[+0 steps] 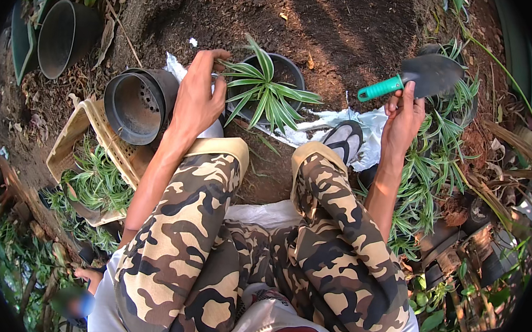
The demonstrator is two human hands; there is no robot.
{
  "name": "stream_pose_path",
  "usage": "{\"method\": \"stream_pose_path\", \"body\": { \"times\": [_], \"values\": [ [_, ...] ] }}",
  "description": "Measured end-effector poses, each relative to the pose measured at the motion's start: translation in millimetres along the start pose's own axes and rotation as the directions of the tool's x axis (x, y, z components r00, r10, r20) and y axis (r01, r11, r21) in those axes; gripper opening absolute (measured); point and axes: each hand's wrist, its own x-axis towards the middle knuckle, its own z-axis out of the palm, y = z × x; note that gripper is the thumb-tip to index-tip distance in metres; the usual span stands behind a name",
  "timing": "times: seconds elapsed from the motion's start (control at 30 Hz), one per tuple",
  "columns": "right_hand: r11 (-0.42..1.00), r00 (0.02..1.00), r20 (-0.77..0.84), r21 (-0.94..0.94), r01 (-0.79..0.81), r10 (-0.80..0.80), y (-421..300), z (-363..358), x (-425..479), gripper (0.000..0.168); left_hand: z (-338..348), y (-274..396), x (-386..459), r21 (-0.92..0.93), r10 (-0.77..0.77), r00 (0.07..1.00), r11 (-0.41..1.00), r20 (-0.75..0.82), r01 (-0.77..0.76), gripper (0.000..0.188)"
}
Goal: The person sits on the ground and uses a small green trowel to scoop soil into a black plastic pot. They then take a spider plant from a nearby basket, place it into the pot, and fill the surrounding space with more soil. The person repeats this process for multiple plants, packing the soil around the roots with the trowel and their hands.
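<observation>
In front of me stands a black plastic pot (295, 71) with dark soil in it. A spider plant (266, 89) with white-edged green leaves spreads over this pot and past its rim. My left hand (201, 92) is at the pot's left side, fingers curved and apart, close to the leaf tips; nothing shows in its grasp. Off to the right, my right hand (404, 118) grips a hand trowel (381, 88) near where its green handle meets the dark blade. The trowel is raised, its blade pointing right, and no load of soil is visible on it.
Dark loose soil (304, 20) lies beyond the pot. Nested black pots (133, 106) lie tipped at left beside a plastic basket (110, 141) with spider plants (98, 177). More plants (425, 177) line the right. White sheeting (315, 123) is underfoot. Another person's hand (88, 274) shows lower left.
</observation>
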Motion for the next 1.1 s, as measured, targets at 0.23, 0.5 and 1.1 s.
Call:
{"method": "stream_pose_path", "body": {
  "times": [0.23,0.5,1.1],
  "values": [
    [0.895,0.894,0.048,-0.021,-0.446,0.446,67,8,-65,0.027,3,-1,-2,0.006,-0.148,0.989,0.989,-0.009,0.148,0.036],
    [0.582,0.834,0.294,-0.812,-0.04,0.467,70,17,-93,0.05,0,-5,-9,-0.019,-0.212,0.975,0.977,-0.068,0.211,0.037],
    [0.775,0.77,0.517,-0.63,0.046,0.374,55,79,-30,0.03,-179,304,-63,0.175,0.553,0.814,0.832,-0.18,-0.527,0.036]
  ]
}}
